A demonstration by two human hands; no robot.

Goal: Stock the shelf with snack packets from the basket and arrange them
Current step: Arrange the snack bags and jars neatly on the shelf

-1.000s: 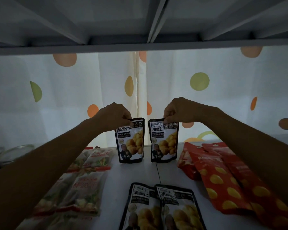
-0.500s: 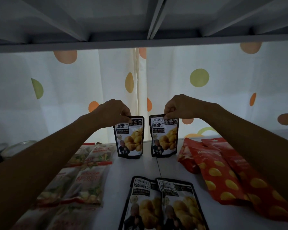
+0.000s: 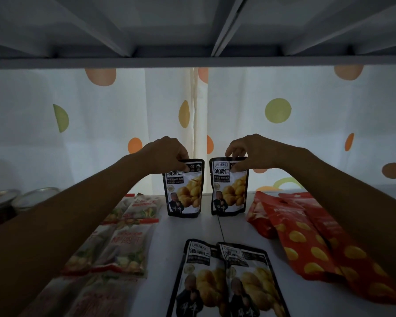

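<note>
Two black chestnut packets stand upright side by side at the back of the white shelf (image 3: 165,239). My left hand (image 3: 167,154) pinches the top edge of the left chestnut packet (image 3: 184,191). My right hand (image 3: 247,153) pinches the top edge of the right chestnut packet (image 3: 230,191). A small gap separates the two packets. Two more black chestnut packets (image 3: 226,282) lie flat, overlapping, at the shelf's front. The basket is out of sight.
Clear packets of mixed snacks (image 3: 114,243) lie in rows on the left. Red packets with yellow spots (image 3: 306,239) lie on the right. Lidded jars (image 3: 7,202) stand at far left. A dotted white curtain (image 3: 124,115) hangs behind; the upper shelf (image 3: 192,61) is close overhead.
Both hands have carried the two upright packets a little farther back on the shelf, still gripping their tops. The flat packets have not moved.
</note>
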